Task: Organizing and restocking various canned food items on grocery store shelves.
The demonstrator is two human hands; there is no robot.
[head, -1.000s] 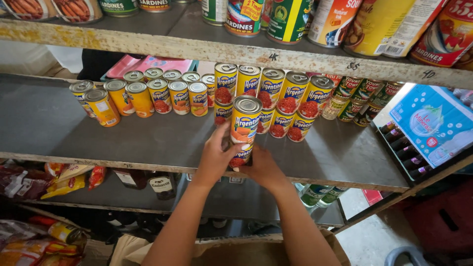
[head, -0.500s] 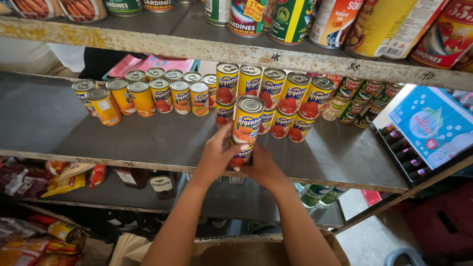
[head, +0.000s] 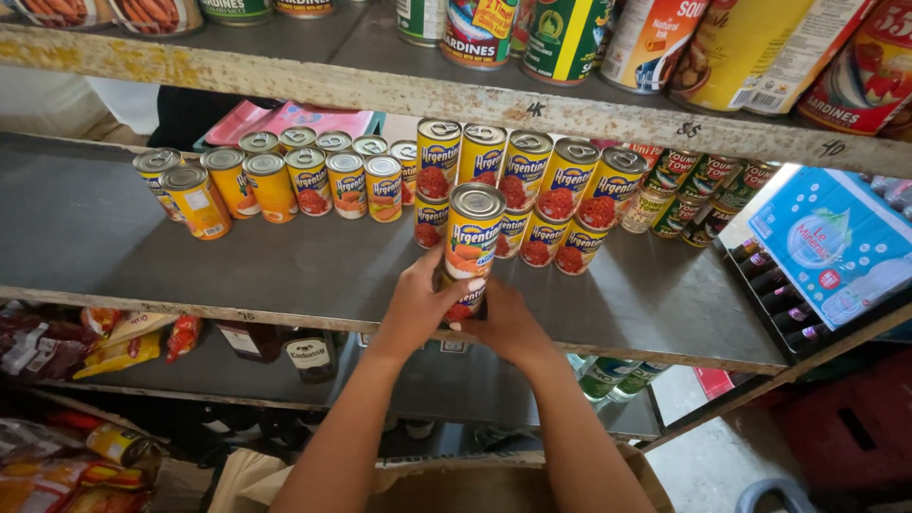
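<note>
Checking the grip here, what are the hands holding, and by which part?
Both hands, left hand and right hand, clasp the lower can of a two-can stack by its sides; the top can rests on it untouched.

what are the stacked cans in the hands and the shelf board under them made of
Stacked cans: likely metal, going by the shiny ridged silver lid with pull tab; glossy yellow printed label. Shelf board: smooth matte dark grey sheet, maybe laminate or painted metal; its front edge looks like worn wood.

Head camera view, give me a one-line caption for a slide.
Left hand and right hand grip a stack of two yellow cans on a grey shelf beside rows of cans.
</note>
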